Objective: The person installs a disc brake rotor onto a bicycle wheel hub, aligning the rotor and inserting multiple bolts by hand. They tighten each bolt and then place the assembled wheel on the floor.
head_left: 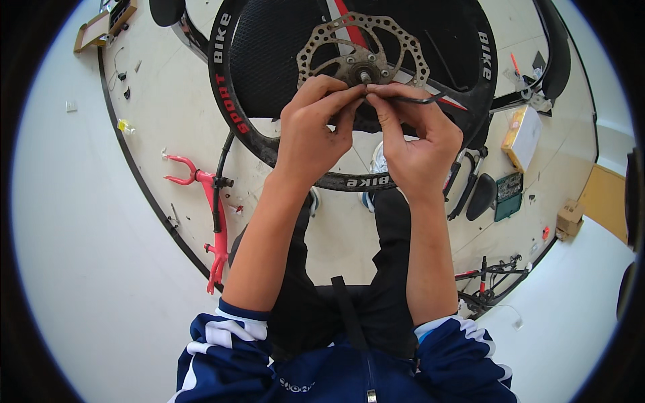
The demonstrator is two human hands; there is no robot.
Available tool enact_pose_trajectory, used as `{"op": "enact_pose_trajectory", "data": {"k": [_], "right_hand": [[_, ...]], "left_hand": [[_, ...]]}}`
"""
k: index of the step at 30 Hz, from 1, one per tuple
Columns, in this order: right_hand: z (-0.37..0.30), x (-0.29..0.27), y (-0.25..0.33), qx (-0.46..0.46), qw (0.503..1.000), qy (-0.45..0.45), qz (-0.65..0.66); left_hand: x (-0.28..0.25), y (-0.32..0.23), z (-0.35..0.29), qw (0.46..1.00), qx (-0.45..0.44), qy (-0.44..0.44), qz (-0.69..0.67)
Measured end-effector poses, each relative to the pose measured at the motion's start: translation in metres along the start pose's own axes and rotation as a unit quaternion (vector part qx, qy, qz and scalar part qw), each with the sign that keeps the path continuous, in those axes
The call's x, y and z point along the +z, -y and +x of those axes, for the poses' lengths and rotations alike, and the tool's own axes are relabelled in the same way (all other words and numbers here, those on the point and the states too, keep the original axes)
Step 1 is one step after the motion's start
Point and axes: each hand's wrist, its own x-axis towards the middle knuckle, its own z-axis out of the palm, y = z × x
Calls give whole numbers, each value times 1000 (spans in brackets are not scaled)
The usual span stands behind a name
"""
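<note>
A bicycle wheel [220,87] with a black rim lies flat in front of me. Its perforated brake disc [309,50] faces up, and the threaded axle end [365,76] sticks up at the hub. My left hand [314,127] pinches something tiny just by the axle; the fingers mostly hide it. Thumb and fingers of my right hand [423,138] meet the left fingertips there. A thin black bent rod, like a hex key [423,101], is held in the right hand and points out to the right.
Under the wheel is a black textured surface [269,60] with another thin bent rod [440,57] on it. A pink bicycle frame [213,215] lies on the floor at left. At right are a white-and-yellow box [522,138], a green tool case [508,197], a cardboard box [570,218] and a dark bicycle frame [494,282].
</note>
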Motion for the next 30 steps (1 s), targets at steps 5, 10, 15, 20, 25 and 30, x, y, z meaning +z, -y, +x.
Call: {"op": "enact_pose_trajectory", "data": {"k": [5,10,15,20,25,30], "right_hand": [[1,2,0,-82,994,5,-74],[-1,5,3,-91,992,5,-85],[1,5,2,-95,991,-1,-94],[2,6,3,-115,985,-15,-125],[2,9,4,-130,981,-20,-142],[4,12,0,-154,981,-26,-111]], "left_hand": [[-3,1,0,1000,3,5,8],[-3,4,-1,1000,6,-9,-11],[-4,1,-1,1000,-10,-8,-5],[-1,4,-1,1000,0,-10,-4],[-2,4,0,1000,-7,-2,-21],[1,6,0,1000,10,-15,-14]]}}
